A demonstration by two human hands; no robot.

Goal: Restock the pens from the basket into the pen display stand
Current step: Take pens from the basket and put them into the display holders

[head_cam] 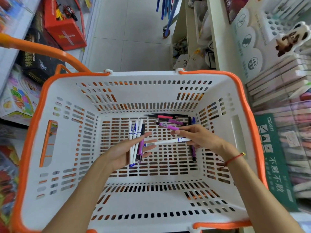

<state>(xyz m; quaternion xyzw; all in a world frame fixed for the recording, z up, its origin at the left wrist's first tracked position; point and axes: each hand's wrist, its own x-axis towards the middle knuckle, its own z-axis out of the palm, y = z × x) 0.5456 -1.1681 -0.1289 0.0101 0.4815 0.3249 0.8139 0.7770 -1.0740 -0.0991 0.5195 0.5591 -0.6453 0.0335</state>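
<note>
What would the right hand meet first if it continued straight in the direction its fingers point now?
The right hand points leftward, holding a white pen. It would probably first meet the left hand and its bundle of pens, though depth is uncertain.

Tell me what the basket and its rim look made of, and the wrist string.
Basket: looks like white moulded plastic, smooth and matte, with punched slots. Rim: orange, glossy, probably plastic too. Wrist string: thin red cord, seemingly woven thread, with a small gold-coloured bead; its material is unclear.
</note>
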